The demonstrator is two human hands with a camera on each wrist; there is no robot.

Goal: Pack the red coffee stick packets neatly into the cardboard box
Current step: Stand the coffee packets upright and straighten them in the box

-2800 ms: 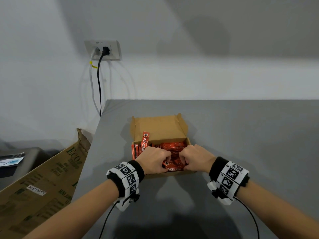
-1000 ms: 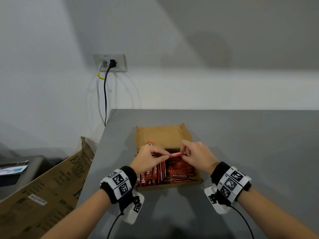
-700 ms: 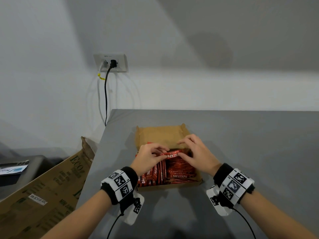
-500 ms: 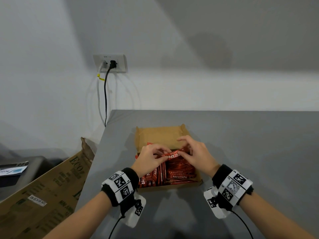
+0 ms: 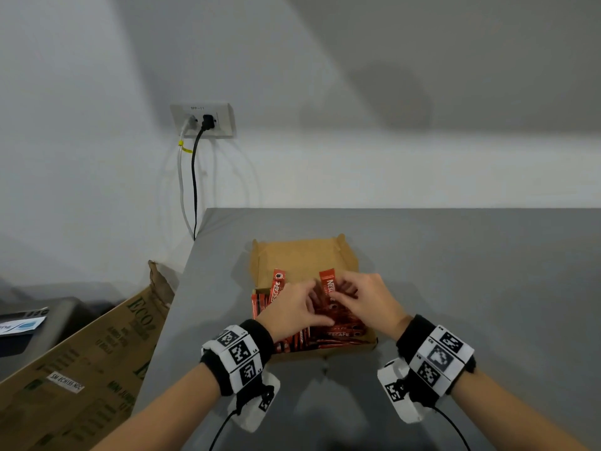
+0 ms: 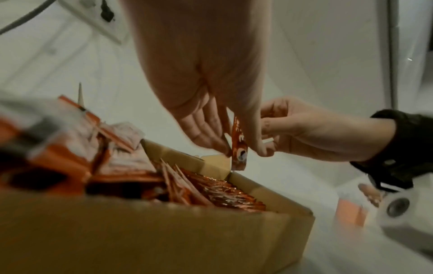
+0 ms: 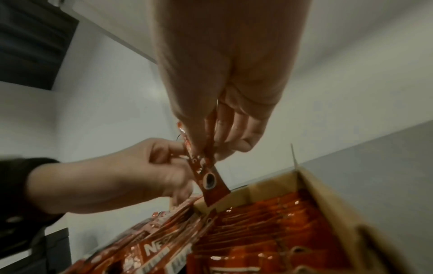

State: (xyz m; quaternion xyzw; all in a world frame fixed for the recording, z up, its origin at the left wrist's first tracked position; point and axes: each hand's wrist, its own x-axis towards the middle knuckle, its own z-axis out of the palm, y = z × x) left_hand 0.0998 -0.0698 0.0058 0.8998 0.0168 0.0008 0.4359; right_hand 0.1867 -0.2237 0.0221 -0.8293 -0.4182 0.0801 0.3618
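Note:
An open cardboard box (image 5: 302, 255) sits on the grey table, filled with several red coffee stick packets (image 5: 338, 333). Both hands hover over the box's middle and pinch one red packet (image 5: 327, 286) that stands nearly upright between them. My left hand (image 5: 292, 307) holds its left side, my right hand (image 5: 364, 301) its right side. The wrist views show the same packet (image 6: 237, 148) (image 7: 207, 176) hanging above the packed rows, thumb and fingers on it. Another packet (image 5: 276, 288) sticks up at the box's left side.
The box's far flap (image 5: 299, 252) stands open toward the wall. A large printed cardboard carton (image 5: 81, 369) leans off the table's left edge. A wall socket (image 5: 203, 120) with two cables hangs behind. The grey table (image 5: 471, 271) stretches right.
The packet held between both hands has turned from lying crosswise to standing nearly upright. Both hands stayed over the box's middle, pinching it.

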